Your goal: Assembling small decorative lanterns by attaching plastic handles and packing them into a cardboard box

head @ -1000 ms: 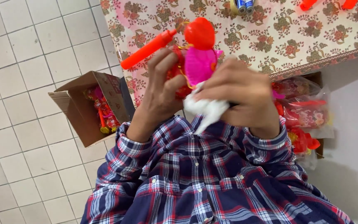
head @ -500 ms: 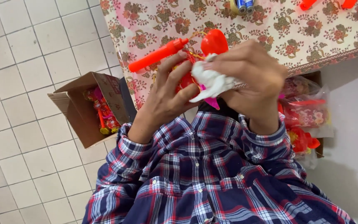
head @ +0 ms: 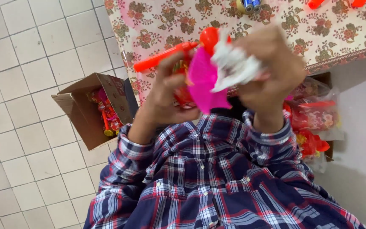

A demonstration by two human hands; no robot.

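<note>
Gripping the orange-and-pink toy in front of the chest, left hand clasps its body; right hand clenches a white cloth against it. Wiping probably goes best with a steady left hold, short strokes.

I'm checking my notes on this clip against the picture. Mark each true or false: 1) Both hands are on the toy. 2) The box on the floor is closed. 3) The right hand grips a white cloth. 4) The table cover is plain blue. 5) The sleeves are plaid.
1) True: the left hand and right hand both hold the orange and pink toy.
2) False: the cardboard box stands open, with bright toys inside.
3) True: a white cloth is bunched in the right hand, against the toy.
4) False: the table cover is pale with a floral print.
5) True: the sleeves are red, blue and white plaid.
</note>
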